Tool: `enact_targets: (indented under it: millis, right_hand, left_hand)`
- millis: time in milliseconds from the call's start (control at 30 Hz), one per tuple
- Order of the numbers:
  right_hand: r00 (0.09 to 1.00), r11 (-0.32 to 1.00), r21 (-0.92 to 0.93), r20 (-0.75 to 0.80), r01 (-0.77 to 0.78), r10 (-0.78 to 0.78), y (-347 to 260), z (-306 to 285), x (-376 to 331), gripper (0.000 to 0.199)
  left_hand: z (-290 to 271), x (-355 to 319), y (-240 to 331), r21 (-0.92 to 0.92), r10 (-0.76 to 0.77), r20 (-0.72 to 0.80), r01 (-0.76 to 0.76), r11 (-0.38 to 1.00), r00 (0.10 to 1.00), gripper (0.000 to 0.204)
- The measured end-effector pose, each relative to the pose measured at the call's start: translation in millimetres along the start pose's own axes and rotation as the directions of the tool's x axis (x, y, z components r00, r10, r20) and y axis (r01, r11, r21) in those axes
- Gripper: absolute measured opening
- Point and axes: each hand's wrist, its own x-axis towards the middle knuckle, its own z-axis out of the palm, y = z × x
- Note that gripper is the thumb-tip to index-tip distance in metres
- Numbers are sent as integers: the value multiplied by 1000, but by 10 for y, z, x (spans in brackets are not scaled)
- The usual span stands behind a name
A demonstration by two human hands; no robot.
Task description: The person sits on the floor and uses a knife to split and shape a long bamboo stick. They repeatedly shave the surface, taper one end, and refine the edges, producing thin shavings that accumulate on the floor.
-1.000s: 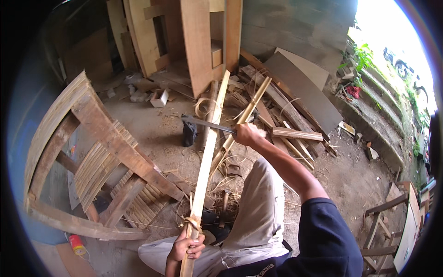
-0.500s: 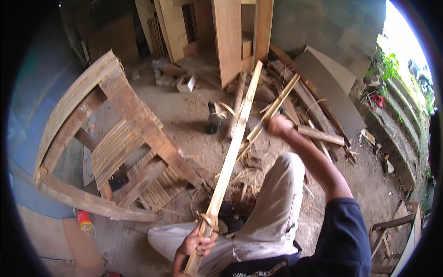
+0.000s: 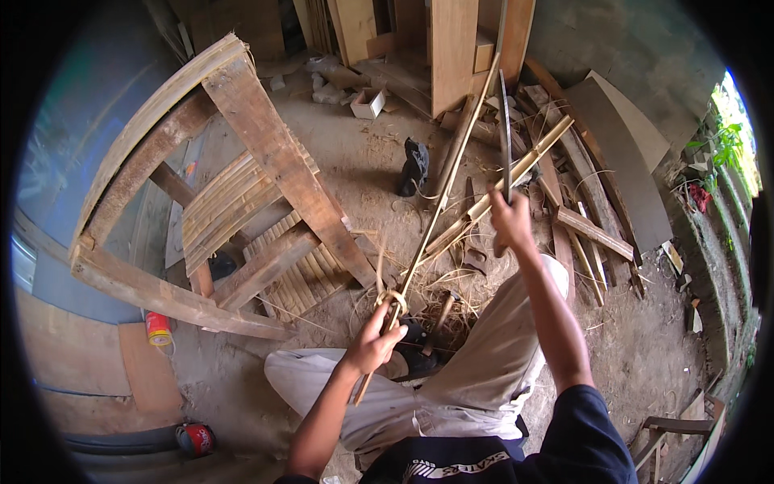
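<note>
My left hand point(image 3: 375, 339) is closed round the lower part of a long, thin bamboo strip point(image 3: 441, 208), which slants up and away with its narrow edge toward me. A curled shaving point(image 3: 393, 298) clings to the strip just above my fingers. My right hand point(image 3: 512, 219) grips a machete point(image 3: 505, 129), its long dark blade pointing up and away, to the right of the strip and apart from it. Beyond my right hand lies another split bamboo length point(image 3: 536, 151). A hammer point(image 3: 440, 321) rests among shavings by my foot.
On the left stands a curved wooden frame point(image 3: 266, 161) with bamboo slats. Timber offcuts point(image 3: 592, 230) are piled on the right. A black bundle point(image 3: 414, 167) and a small white box point(image 3: 368, 103) sit farther off. Boards point(image 3: 454, 56) lean at the back; a red-yellow can point(image 3: 158, 329) is at left.
The bamboo strip has turned from its broad pale face to its edge. My right hand is lower in front of me, and the machete blade now shows upright. The view has shifted too.
</note>
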Motion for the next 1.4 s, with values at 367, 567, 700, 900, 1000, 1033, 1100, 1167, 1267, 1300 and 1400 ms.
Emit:
enact_targets:
  millis: [367, 567, 700, 900, 1000, 1033, 1100, 1167, 1267, 1300, 1400]
  right_hand:
    - [803, 688, -508, 566, 519, -188, -155, 591, -1212, 17]
    - [668, 652, -453, 736, 608, -112, -69, 617, -941, 13]
    - [815, 562, -591, 447, 578, -369, -146, 620, -959, 12]
    - [778, 570, -631, 628, 527, -24, -263, 635, -892, 14]
    - [929, 518, -771, 312, 371, -200, -201, 595, -790, 16]
    - [913, 594, -715, 397, 370, -91, -162, 594, -768, 15]
    - [820, 644, -602, 568, 472, -69, -98, 548, -708, 14]
    - [798, 549, -608, 567, 574, -206, -74, 488, -559, 16]
    - [924, 580, -731, 191, 360, -332, -86, 378, -332, 15]
    - [959, 631, -724, 231, 281, -163, -75, 364, -298, 18]
    - [913, 692, -654, 408, 305, -16, -33, 287, -206, 22]
  left_hand:
    - [116, 159, 195, -304, -17, 90, 44, 952, 996, 68]
    - [43, 130, 262, -282, -45, 116, 76, 956, 992, 68]
    - [-6, 59, 310, -276, -119, 121, 148, 950, 986, 64]
    - [6, -26, 283, -328, -65, 53, 79, 941, 996, 69]
    - [11, -43, 271, -343, -49, 104, 82, 936, 993, 70]
    - [14, -53, 270, -325, -47, 115, 82, 942, 992, 70]
    - [29, -68, 274, -311, 24, 94, 7, 950, 995, 67]
    - [72, -98, 276, -339, -33, 103, 66, 938, 994, 66]
    - [202, -200, 238, -361, -141, 102, 169, 917, 985, 66]
    - [226, -200, 233, -372, -104, 133, 147, 917, 986, 66]
    - [251, -251, 212, -278, -10, 125, 45, 960, 992, 63]
